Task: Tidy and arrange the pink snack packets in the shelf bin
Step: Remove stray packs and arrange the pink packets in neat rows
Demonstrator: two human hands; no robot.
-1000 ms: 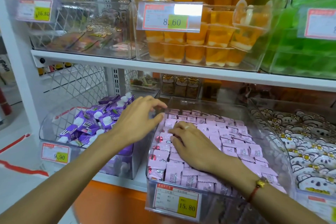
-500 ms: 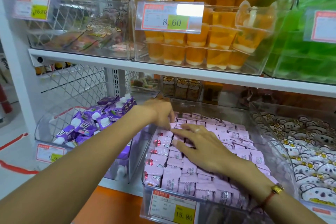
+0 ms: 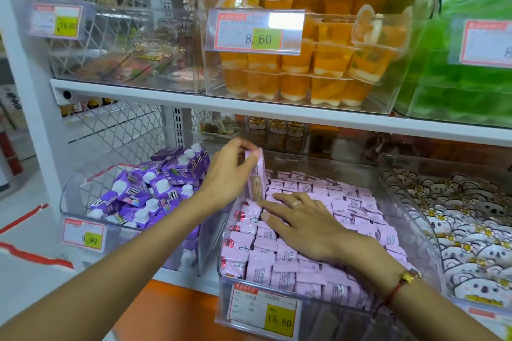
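A clear plastic shelf bin (image 3: 415, 219) on the lower shelf is packed with rows of pink snack packets (image 3: 346, 210). My left hand (image 3: 230, 174) pinches one pink packet (image 3: 256, 180) by its top and holds it upright above the bin's back left corner. My right hand (image 3: 304, 224) lies flat with fingers spread, pressing on the packets in the middle of the bin, its fingertips beside the raised packet's lower end. A yellow price tag reading 15.80 (image 3: 263, 310) is on the bin's front.
Left of it, a bin of purple drink cartons (image 3: 155, 188). Right of it, a bin of white bear-print packets (image 3: 465, 224). The white shelf board (image 3: 277, 111) above carries bins of orange jelly cups (image 3: 318, 63) and green packs (image 3: 457, 77), close over the hands.
My left hand has picked a pink packet out of the back left of the bin and raised it upright. My right hand stayed flat on the packets.
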